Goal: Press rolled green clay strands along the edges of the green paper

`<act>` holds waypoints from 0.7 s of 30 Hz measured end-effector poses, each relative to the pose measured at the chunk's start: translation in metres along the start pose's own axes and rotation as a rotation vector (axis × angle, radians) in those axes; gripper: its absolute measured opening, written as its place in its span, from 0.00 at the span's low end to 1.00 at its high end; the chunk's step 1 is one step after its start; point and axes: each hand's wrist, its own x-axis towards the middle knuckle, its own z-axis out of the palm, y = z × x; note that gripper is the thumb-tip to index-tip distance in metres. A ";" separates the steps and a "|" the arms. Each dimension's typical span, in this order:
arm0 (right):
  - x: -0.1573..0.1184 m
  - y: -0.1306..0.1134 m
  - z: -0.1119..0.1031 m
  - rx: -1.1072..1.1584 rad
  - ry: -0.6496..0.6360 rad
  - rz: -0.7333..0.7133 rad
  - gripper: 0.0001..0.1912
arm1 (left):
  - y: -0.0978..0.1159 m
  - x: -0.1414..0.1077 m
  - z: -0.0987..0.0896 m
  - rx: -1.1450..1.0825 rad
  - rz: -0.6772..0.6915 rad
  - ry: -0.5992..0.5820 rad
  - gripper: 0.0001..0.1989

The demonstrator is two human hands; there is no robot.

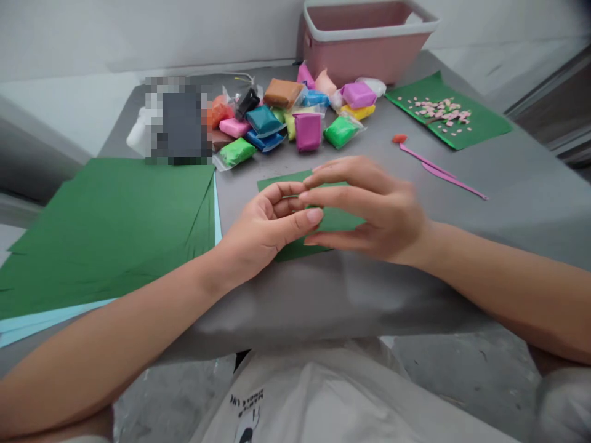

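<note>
Both of my hands meet above a small green sheet of paper (344, 218) on the grey table. My left hand (272, 224) is closed, with its fingers curled in and the thumb laid across toward their tips. Anything small it might hold is hidden. My right hand (373, 206) reaches over from the right, fingers bent and apart, thumb below. Its fingertips are close to or touching the left fingertips, and I see nothing in its grasp. The hands cover much of the sheet.
Large green sheets (124, 221) lie at left over pale blue ones. Behind are several wrapped clay packs (307, 132) and a pink bin (364, 52). At right are a pink modelling tool (452, 175), an orange clay bit (399, 139) and a green sheet with a blossom tree (482, 126).
</note>
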 end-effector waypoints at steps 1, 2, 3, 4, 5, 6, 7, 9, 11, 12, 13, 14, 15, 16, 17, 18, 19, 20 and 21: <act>0.001 -0.002 0.000 0.004 0.007 0.005 0.13 | 0.000 0.000 -0.001 0.006 -0.002 -0.028 0.36; 0.002 -0.004 -0.001 0.014 0.011 0.013 0.10 | -0.001 0.000 -0.002 0.020 0.003 -0.048 0.35; 0.004 -0.005 -0.004 0.022 0.016 0.023 0.09 | -0.001 0.000 -0.003 0.036 0.016 -0.055 0.35; 0.007 -0.005 -0.009 0.019 0.023 0.040 0.09 | -0.002 0.000 -0.004 0.054 0.032 -0.050 0.35; 0.009 -0.004 -0.015 0.002 0.032 0.063 0.11 | -0.002 0.000 -0.005 0.072 0.048 -0.033 0.33; 0.011 0.000 -0.023 -0.041 0.044 0.113 0.13 | -0.002 0.000 -0.006 0.088 0.056 -0.011 0.31; 0.013 0.006 -0.033 -0.106 0.069 0.174 0.15 | -0.001 0.000 -0.007 0.102 0.057 0.011 0.29; 0.017 0.023 -0.052 -0.232 0.075 0.336 0.17 | -0.001 0.000 -0.007 0.130 0.046 0.042 0.24; 0.021 0.041 -0.067 -0.273 0.010 0.582 0.20 | -0.001 0.000 -0.008 0.202 0.076 0.049 0.20; 0.022 0.049 -0.071 -0.274 -0.061 0.742 0.25 | -0.002 -0.001 -0.008 0.268 0.125 0.042 0.19; 0.024 0.056 -0.074 -0.302 -0.158 0.881 0.26 | -0.002 -0.002 -0.009 0.361 0.202 0.029 0.17; 0.025 0.061 -0.075 -0.347 -0.262 0.996 0.23 | -0.002 -0.003 -0.010 0.485 0.299 0.003 0.15; 0.026 0.065 -0.074 -0.401 -0.366 1.078 0.20 | -0.003 -0.004 -0.012 0.635 0.404 -0.041 0.13; 0.026 0.069 -0.072 -0.461 -0.454 1.124 0.15 | -0.003 -0.005 -0.013 0.800 0.499 -0.104 0.12; 0.025 0.072 -0.070 -0.511 -0.523 1.140 0.13 | -0.003 -0.006 -0.015 0.970 0.565 -0.175 0.14; 0.023 0.075 -0.067 -0.540 -0.570 1.128 0.13 | -0.003 -0.007 -0.017 1.137 0.592 -0.247 0.18; 0.021 0.079 -0.065 -0.548 -0.598 1.097 0.14 | -0.002 -0.007 -0.018 1.290 0.581 -0.317 0.22; 0.017 0.083 -0.064 -0.539 -0.617 1.055 0.15 | -0.002 -0.007 -0.018 1.421 0.541 -0.379 0.26; 0.014 0.087 -0.063 -0.525 -0.623 1.012 0.15 | -0.001 -0.008 -0.018 1.529 0.484 -0.424 0.28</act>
